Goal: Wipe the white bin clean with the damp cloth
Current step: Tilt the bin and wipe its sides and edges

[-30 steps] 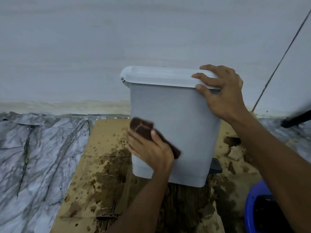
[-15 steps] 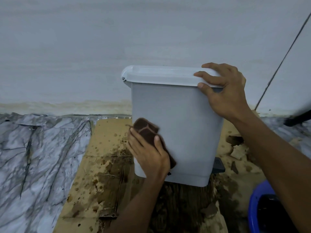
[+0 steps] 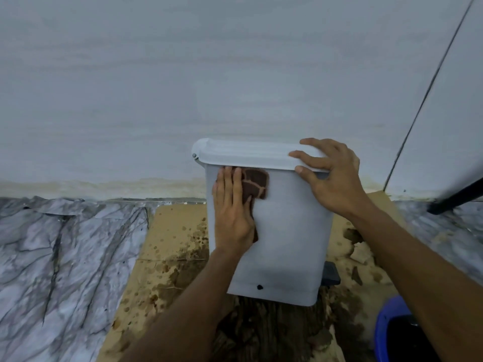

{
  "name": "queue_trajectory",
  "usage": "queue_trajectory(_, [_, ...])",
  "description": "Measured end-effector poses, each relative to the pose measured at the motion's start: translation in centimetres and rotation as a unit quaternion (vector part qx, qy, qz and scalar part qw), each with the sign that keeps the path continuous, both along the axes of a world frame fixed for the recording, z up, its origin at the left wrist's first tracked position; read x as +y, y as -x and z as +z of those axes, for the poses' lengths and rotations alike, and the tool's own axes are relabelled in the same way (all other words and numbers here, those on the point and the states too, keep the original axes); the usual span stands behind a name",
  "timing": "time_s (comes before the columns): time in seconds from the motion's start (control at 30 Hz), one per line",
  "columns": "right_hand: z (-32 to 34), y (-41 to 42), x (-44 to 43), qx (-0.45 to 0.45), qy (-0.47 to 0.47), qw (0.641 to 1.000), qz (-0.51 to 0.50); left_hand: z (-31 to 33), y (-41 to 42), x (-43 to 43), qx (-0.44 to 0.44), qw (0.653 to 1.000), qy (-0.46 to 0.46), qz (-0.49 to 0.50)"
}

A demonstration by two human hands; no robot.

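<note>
Moved up since half a second ago: left hand [image 3: 232, 212] and damp cloth [image 3: 254, 188], from low on the near left edge of the white bin [image 3: 285, 231] to just under the lid [image 3: 251, 155]. Right hand [image 3: 332, 173] unchanged on the lid's right end.

Left hand: flat, fingers extended upward, palm pinning the brown patterned cloth against the bin's side wall. No curl around the cloth; held by pressure only. Probably chosen to spread contact over the wall during an upward stroke.

Right hand: fingers draped over the lid top, thumb under the rim, clamped on the lid corner. Judged to brace the bin against the wiping push and keep the lid closed.

Bin: resting on wet, stained cardboard [image 3: 170, 231] by the wall [image 3: 209, 87], seemingly tipped slightly. Lid closed; contents not visible. Small dark spot [image 3: 259, 287] low on the wiped face, not yet removed. Dark pedal [image 3: 331, 275] at the lower right.

Blue bucket [image 3: 384, 327] at lower right corner: interior dark, contents cannot be told.

Progress estimate: mid-task; lower band and other faces likely pending.
</note>
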State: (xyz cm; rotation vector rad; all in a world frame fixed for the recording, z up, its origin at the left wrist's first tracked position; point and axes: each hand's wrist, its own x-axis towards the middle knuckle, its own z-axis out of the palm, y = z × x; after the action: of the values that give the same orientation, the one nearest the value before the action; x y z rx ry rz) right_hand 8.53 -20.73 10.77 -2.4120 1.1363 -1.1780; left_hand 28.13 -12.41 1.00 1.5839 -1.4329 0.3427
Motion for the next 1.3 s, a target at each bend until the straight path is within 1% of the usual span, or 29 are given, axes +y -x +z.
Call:
queue_trajectory(0.03, [0.2,0.1,0.4,0.006,-0.001,1.000,0.002,0.3,0.8,0.5,0.083,0.996,0.010,0.022])
queue_trajectory(0.07, [0.3,0.3,0.9,0.011,0.000,1.000,0.004,0.9,1.6,1.1,0.181,0.982,0.022,0.048])
queue_trajectory(0.1, [0.5,0.5,1.3,0.013,0.000,1.000,0.007,1.8,2.3,1.5,0.288,0.954,0.037,0.079])
queue_trajectory(0.13, [0.5,0.8,1.7,0.014,-0.001,1.000,0.014,3.2,2.8,1.9,0.400,0.907,0.058,0.116])
queue_trajectory(0.17, [0.5,1.0,2.1,0.015,-0.003,1.000,0.021,4.8,3.0,2.1,0.507,0.844,0.085,0.154])
queue_trajectory(0.2, [0.5,1.3,2.5,0.017,-0.002,0.999,0.028,6.5,3.0,2.2,0.589,0.779,0.114,0.182])
queue_trajectory(0.23, [0.4,1.6,2.9,0.019,0.001,0.999,0.036,8.1,2.9,2.4,0.632,0.737,0.148,0.191])
queue_trajectory(0.27, [0.3,1.9,3.3,0.022,0.007,0.999,0.042,9.4,2.8,2.6,0.635,0.729,0.176,0.187])
queue_trajectory(0.3, [0.2,2.1,3.8,0.026,0.012,0.999,0.046,10.8,2.7,3.0,0.606,0.753,0.184,0.178])
queue_trajectory(0.33, [0.2,2.3,4.3,0.029,0.014,0.998,0.048,11.8,2.6,3.4,0.558,0.797,0.169,0.157])
queue_trajectory(0.37, [0.2,2.5,4.9,0.033,0.012,0.998,0.049,12.3,2.5,3.6,0.488,0.853,0.124,0.139])
queue_trajectory(0.4, [0.2,2.7,5.5,0.038,0.013,0.998,0.051,12.4,2.2,3.7,0.395,0.907,0.058,0.135])
queue_trajectory(0.43, [0.3,2.9,6.3,0.047,0.017,0.997,0.052,12.3,1.6,3.9,0.291,0.946,-0.014,0.141])
queue_trajectory(0.47, [0.5,3.2,7.0,0.058,0.019,0.997,0.052,12.2,1.1,4.1,0.199,0.966,-0.076,0.144])
queue_trajectory(0.5, [0.7,3.5,7.7,0.072,0.014,0.996,0.050,12.5,0.6,4.5,0.127,0.975,-0.125,0.132])
queue_trajectory(0.57, [1.5,3.9,9.4,0.105,-0.004,0.993,0.045,13.8,0.2,5.8,0.019,0.978,-0.198,0.069])
queue_trajectory(0.63, [2.3,4.0,11.1,0.137,0.001,0.990,0.023,15.3,0.5,7.0,-0.058,0.960,-0.273,-0.011])
queue_trajectory(0.7, [2.8,4.0,12.6,0.170,0.030,0.985,-0.002,16.4,0.9,8.0,-0.098,0.932,-0.341,-0.074])
queue_trajectory(0.73, [3.1,4.0,13.2,0.192,0.042,0.981,-0.011,16.7,0.7,8.3,-0.105,0.922,-0.363,-0.088])
queue_trajectory(0.8, [3.2,3.7,14.5,0.241,0.080,0.967,-0.021,16.6,-0.3,8.6,-0.107,0.909,-0.395,-0.082])
queue_trajectory(0.87, [3.0,3.3,15.5,0.277,0.126,0.952,-0.018,16.1,-1.7,8.6,-0.097,0.908,-0.404,-0.045])
queue_trajectory(0.97, [2.7,2.8,16.4,0.291,0.169,0.941,-0.017,16.0,-3.5,7.9,-0.054,0.905,-0.421,0.019])
queue_trajectory(1.03, [2.6,2.6,16.6,0.293,0.180,0.939,-0.019,16.3,-4.4,7.4,-0.003,0.897,-0.438,0.060])
queue_trajectory(1.07, [2.5,2.6,16.5,0.295,0.181,0.938,-0.019,16.4,-4.8,7.2,0.041,0.894,-0.439,0.077])
queue_trajectory(1.13, [2.1,2.5,16.0,0.295,0.183,0.938,-0.010,16.5,-5.2,7.1,0.129,0.895,-0.413,0.104])
queue_trajectory(1.23, [1.3,2.1,14.9,0.278,0.180,0.943,0.021,16.4,-5.2,7.0,0.173,0.900,-0.384,0.111])
queue_trajectory(1.3, [1.1,2.1,14.1,0.262,0.170,0.949,0.046,16.4,-5.3,6.9,0.193,0.898,-0.379,0.111])
